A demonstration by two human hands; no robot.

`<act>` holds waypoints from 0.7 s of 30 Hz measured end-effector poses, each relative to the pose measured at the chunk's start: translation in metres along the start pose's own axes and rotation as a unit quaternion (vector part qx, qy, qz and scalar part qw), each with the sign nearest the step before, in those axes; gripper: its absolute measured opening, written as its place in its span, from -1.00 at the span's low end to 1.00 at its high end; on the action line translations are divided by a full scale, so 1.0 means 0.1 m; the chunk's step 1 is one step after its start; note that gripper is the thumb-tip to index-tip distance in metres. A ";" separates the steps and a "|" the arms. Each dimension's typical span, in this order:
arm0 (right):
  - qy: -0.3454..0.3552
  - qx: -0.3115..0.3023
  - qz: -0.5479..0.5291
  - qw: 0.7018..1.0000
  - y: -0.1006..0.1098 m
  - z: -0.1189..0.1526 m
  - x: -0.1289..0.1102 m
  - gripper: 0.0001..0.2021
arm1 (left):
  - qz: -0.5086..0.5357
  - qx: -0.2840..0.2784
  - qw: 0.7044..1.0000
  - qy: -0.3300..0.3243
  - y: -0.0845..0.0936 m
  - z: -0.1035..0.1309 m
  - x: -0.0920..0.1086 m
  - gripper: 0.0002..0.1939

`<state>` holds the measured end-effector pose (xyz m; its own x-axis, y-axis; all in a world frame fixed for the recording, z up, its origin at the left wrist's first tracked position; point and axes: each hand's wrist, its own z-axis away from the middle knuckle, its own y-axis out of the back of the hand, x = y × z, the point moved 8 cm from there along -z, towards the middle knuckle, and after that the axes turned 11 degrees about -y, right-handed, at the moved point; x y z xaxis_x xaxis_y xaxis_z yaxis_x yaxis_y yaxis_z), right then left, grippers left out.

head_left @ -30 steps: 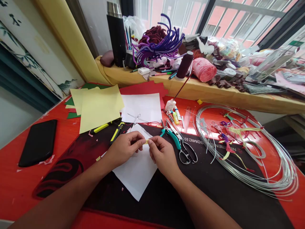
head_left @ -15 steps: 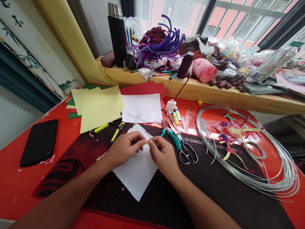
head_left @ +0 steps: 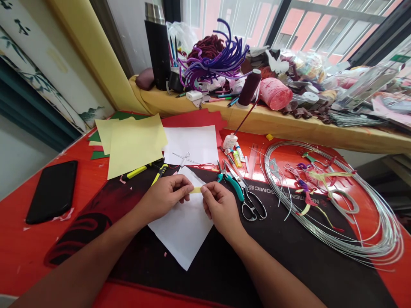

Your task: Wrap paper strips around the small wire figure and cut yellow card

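Note:
A small strip of yellow paper is stretched between my two hands. My left hand pinches one end between thumb and fingertips, and my right hand pinches the other. Both hands are over a white sheet of paper, which lies cornerwise on the dark mat and is partly hidden by them. Scissors and teal-handled pliers lie just right of my right hand. A yellow-and-black cutter sits beyond my left hand.
Yellow sheets and a white sheet lie at the back. A black phone-like slab is at left. A wide wire coil covers the right side. A small white bottle stands with a thin stick in it.
My left hand has moved slightly left, away from my right hand. More of the yellow paper strip now shows between them.

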<state>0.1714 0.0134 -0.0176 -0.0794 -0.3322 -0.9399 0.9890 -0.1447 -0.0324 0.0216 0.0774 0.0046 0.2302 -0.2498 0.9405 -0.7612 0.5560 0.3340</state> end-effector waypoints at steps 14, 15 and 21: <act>0.004 -0.004 -0.003 1.000 0.00 -0.01 0.02 -0.66 | -0.012 -0.016 1.000 0.009 -0.02 0.01 -0.04 -0.66; 0.004 -0.005 -0.004 1.000 -0.01 -0.01 0.02 -0.66 | -0.011 -0.015 1.000 0.009 -0.02 0.00 -0.04 -0.67; 0.004 -0.014 -0.010 1.000 -0.02 0.00 0.00 -0.65 | 0.006 0.007 1.000 0.006 0.03 0.00 -0.02 -0.66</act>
<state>0.1690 0.0137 -0.0179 -0.0984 -0.3216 -0.9417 0.9903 -0.1251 -0.0608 0.0194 0.0795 0.0040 0.2278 -0.2327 0.9455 -0.7730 0.5472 0.3209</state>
